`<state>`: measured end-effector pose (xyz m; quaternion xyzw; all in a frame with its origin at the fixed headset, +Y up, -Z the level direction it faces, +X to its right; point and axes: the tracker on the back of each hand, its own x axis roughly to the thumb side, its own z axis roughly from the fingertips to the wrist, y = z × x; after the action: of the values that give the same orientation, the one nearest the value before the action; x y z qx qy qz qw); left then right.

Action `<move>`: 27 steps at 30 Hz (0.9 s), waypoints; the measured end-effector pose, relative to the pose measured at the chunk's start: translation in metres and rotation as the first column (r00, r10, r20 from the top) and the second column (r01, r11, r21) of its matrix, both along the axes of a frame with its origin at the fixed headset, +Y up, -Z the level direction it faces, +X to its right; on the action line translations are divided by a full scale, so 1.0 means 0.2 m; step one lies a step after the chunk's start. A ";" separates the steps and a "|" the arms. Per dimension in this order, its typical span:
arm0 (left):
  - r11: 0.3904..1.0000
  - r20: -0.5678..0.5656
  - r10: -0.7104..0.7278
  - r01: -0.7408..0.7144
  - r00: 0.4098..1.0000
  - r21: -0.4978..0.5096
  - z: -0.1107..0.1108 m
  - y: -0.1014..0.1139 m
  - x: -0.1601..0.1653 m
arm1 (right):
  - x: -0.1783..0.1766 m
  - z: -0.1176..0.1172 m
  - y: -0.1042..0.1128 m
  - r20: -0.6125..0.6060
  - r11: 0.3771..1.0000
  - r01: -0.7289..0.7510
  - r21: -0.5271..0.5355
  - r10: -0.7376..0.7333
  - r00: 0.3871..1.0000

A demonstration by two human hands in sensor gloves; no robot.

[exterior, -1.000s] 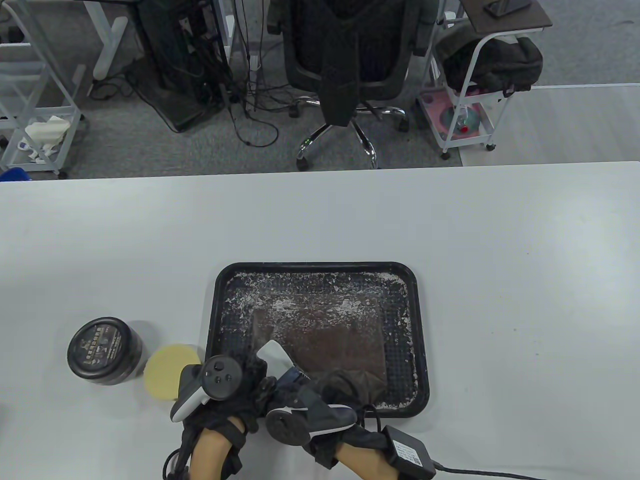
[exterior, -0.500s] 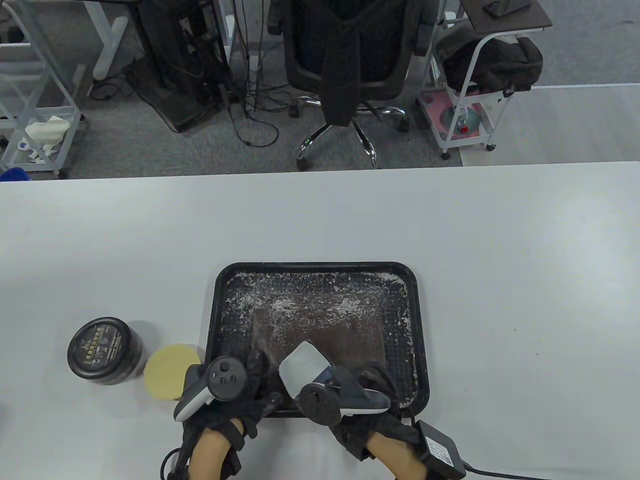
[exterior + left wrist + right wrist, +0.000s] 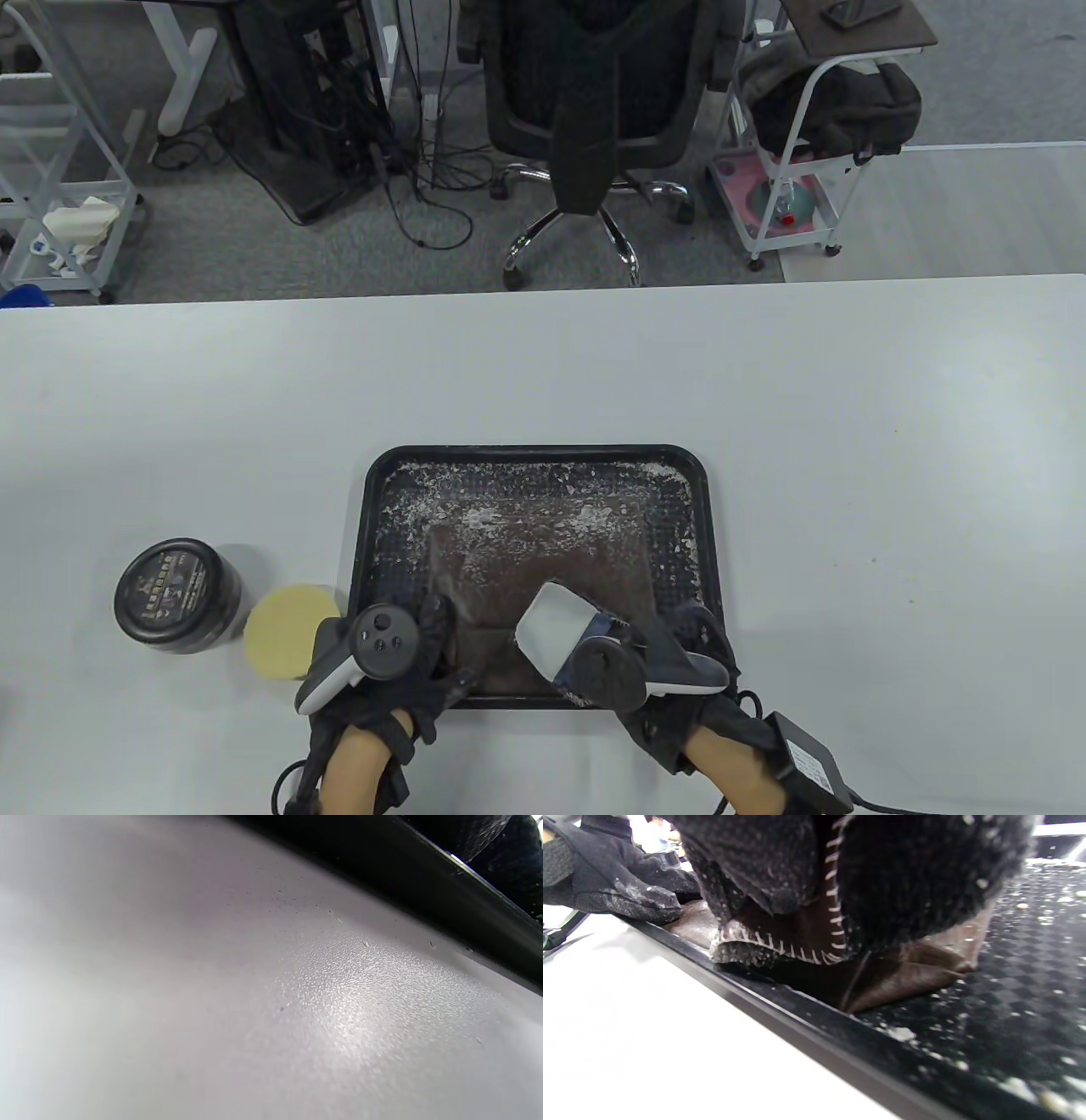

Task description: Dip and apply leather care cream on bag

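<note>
Grey carpet (image 3: 212, 246) behind the white table (image 3: 764, 382), a black office chair (image 3: 594, 93), white wire carts (image 3: 797, 144)

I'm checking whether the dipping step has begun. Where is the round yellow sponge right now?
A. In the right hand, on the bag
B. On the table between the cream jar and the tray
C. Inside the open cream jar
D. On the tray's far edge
B: the yellow sponge lies on the table, right of the closed cream jar and left of the tray.
</note>
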<state>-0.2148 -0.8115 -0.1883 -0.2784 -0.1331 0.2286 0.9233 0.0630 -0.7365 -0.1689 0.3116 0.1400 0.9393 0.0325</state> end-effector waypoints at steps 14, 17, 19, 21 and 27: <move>1.000 0.000 -0.003 0.003 1.000 0.007 0.00 0.00 0.00 | 0.10 0.02 0.02 0.069 0.999 -0.045 0.005 0.045 0.997; 1.000 -0.001 -0.004 0.004 1.000 0.007 0.00 0.00 0.00 | 0.10 0.03 0.02 0.076 0.998 -0.064 0.001 0.064 0.995; 1.000 -0.001 -0.004 0.004 1.000 0.008 0.00 0.00 0.00 | 0.11 0.02 0.02 0.085 0.998 -0.063 -0.011 0.064 0.994; 1.000 -0.001 -0.004 0.004 1.000 0.009 0.00 -0.01 0.00 | 0.13 0.02 0.02 0.088 0.998 -0.064 -0.020 0.066 0.994; 1.000 -0.001 -0.005 0.005 1.000 0.011 0.00 -0.01 0.00 | 0.17 0.00 0.02 0.104 0.997 -0.066 -0.048 0.071 0.992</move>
<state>-0.2147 -0.8128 -0.1882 -0.2736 -0.1332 0.2258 0.9254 0.0971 -0.7329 -0.1682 0.2557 0.1695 0.9517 0.0144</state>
